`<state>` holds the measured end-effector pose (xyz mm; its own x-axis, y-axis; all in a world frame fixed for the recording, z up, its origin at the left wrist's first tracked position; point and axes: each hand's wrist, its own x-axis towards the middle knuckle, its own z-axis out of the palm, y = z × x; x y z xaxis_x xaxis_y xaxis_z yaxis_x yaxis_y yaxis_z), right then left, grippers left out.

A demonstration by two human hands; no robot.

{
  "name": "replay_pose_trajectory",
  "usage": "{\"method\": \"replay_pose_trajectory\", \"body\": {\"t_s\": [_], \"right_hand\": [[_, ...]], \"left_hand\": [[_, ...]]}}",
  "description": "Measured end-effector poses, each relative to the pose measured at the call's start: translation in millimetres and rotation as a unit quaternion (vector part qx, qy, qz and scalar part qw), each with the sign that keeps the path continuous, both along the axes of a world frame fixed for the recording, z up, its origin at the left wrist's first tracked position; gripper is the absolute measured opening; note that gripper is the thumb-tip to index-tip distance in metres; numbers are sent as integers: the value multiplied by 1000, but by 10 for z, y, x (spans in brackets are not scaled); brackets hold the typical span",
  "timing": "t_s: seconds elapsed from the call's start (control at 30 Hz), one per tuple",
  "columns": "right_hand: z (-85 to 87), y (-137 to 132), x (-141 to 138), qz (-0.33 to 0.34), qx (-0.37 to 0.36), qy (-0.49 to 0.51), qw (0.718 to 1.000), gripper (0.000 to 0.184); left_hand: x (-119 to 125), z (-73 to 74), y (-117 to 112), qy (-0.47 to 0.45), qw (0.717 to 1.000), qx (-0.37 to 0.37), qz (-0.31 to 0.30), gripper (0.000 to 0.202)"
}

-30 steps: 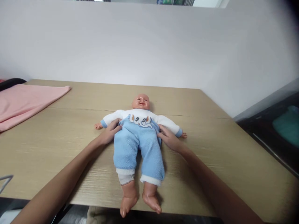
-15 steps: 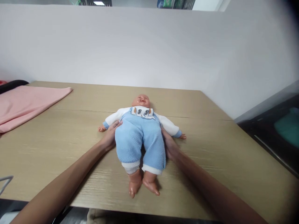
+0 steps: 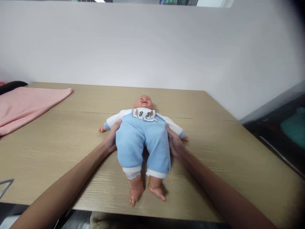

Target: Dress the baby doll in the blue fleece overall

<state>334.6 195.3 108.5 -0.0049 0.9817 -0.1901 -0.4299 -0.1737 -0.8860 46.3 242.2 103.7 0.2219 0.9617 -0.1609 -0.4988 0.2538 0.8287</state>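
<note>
Clasping the doll (image 3: 144,133) at mid-frame, the left hand (image 3: 112,137) and right hand (image 3: 175,143) are clamped on its sides, fingers partly hidden. Its outfit (image 3: 130,151) is already on, feet (image 3: 137,190) bare; it seems to rest on the table (image 3: 71,165), not lifted. The cloth (image 3: 30,103) at the left edge lies untouched.

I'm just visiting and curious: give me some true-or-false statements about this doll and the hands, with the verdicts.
1. The baby doll lies face up on the table. True.
2. A pink cloth covers the doll. False: the pink cloth lies apart from it, at the left of the table.
3. The left hand is against one side of the doll. True.
4. The right hand is holding the cloth. False: the right hand is against the doll's other side.
5. An animal face decorates the doll's chest. True.
6. The doll wears shoes. False: its feet are bare.
</note>
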Motion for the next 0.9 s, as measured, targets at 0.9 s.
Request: {"method": "replay_pose_trajectory", "body": {"t_s": [0.9], "right_hand": [[673, -1468, -344, 150, 396, -632, 649, 96]], "left_hand": [[-185, -91, -2157, 422, 879, 221, 0, 86]]}}
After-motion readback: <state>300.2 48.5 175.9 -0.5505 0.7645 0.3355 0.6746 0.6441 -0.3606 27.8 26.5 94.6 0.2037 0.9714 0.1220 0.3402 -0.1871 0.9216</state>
